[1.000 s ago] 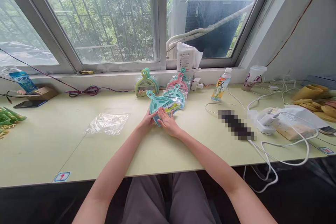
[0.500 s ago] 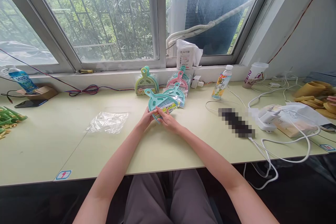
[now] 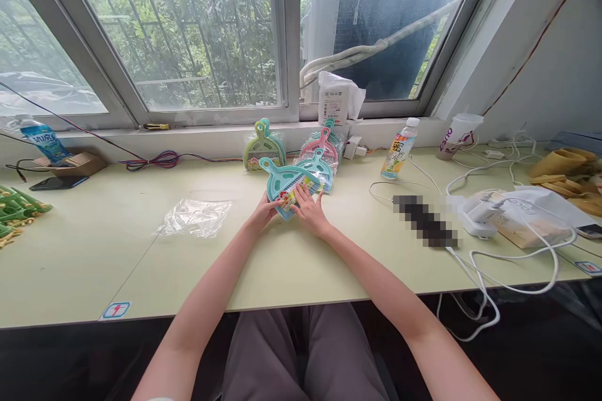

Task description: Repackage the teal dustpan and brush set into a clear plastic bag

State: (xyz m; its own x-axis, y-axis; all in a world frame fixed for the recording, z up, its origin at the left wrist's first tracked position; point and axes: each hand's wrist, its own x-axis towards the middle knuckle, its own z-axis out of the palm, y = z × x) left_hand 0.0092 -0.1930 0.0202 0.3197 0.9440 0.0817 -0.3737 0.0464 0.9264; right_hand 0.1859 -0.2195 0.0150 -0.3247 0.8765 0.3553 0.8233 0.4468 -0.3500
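Note:
A teal mini dustpan point(image 3: 279, 179) with a brush nested in it is tilted above the table, its handle pointing up and left. My left hand point(image 3: 261, 213) grips its lower left edge, thumb on the front. Across its face runs a colourful printed label point(image 3: 288, 196). My right hand point(image 3: 310, 212) lies against that label with fingers stretched out flat and thumb apart. Just behind stands another teal dustpan set point(image 3: 320, 167) in clear wrap, partly covered by the held one. A clear plastic bag point(image 3: 195, 218) lies flat, left of my left hand.
Wrapped green dustpan sets point(image 3: 261, 149) and a pink one point(image 3: 323, 145) lean near the window wall. To the right stand a drink bottle point(image 3: 399, 149), a plastic cup point(image 3: 458, 136) and white cables point(image 3: 512, 290). A phone point(image 3: 59, 182) and blue bottle point(image 3: 47, 141) are at left.
My right hand has shifted slightly right and up over the label, and its fingers have spread flatter. More of the label's left part shows. My left hand keeps its hold on the dustpan.

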